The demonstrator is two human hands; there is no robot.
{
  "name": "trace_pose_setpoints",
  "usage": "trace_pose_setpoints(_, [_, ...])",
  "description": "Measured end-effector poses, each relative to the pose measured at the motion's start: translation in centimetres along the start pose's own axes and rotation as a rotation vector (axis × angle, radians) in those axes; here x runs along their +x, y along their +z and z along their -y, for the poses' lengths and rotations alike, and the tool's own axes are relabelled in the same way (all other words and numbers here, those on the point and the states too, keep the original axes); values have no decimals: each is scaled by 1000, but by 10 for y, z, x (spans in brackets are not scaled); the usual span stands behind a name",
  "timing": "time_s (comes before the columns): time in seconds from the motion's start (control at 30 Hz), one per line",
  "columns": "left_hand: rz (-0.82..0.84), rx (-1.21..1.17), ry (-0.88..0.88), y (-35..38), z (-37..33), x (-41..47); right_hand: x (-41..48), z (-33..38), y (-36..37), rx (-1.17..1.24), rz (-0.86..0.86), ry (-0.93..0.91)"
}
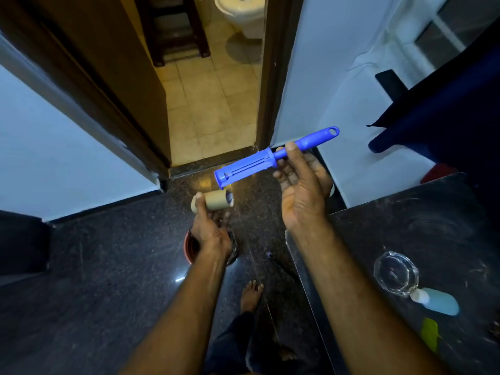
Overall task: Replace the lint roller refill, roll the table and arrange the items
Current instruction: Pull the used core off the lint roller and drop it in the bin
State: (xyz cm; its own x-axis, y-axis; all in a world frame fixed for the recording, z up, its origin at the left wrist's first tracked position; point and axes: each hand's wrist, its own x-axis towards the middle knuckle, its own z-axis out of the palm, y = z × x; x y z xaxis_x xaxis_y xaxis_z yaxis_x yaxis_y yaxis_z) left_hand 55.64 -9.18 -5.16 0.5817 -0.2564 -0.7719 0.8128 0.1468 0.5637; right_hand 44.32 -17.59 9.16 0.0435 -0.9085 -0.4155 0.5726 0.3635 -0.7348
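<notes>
While the left hand (209, 228) grips the cardboard core (215, 200), the right hand (301, 185) raises the blue roller handle (273, 158).

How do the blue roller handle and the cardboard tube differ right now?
The blue roller handle is long, slotted plastic, held raised and tilted in the right hand. The cardboard tube is short, tan and plain, held lower in the left hand above a bin. Both are off the table, apart.

Dim room, warm doorway light, floor (135, 266) glare, curved edges
</notes>
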Motion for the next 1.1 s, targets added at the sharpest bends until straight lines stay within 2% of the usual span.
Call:
trace_pose_setpoints(0.2, [-222,29,-42,-61,12,43,-7,-27,-6,-51,31,108])
trace_pose_setpoints(0.37, [-282,85,-48,-87,16,63,-7,-41,-17,-91,53,163])
trace_pose_setpoints(0.43, [-271,113,-64,-94,19,73,-6,-45,-22,-112,60,169])
trace_pose_setpoints(0.53, [-178,146,-184,-115,27,87,-7,-50,-31,-163,66,173])
trace_pose_setpoints(0.67, [-170,77,-297,-130,32,96,-12,-54,-43,-208,83,179])
trace_pose_setpoints(0.83, [-116,79,-287,-117,30,95,-21,-51,-60,-219,51,194])
trace_pose_setpoints(1.1, [-129,205,-210,-121,26,96,-25,-34,-79,-193,5,145])
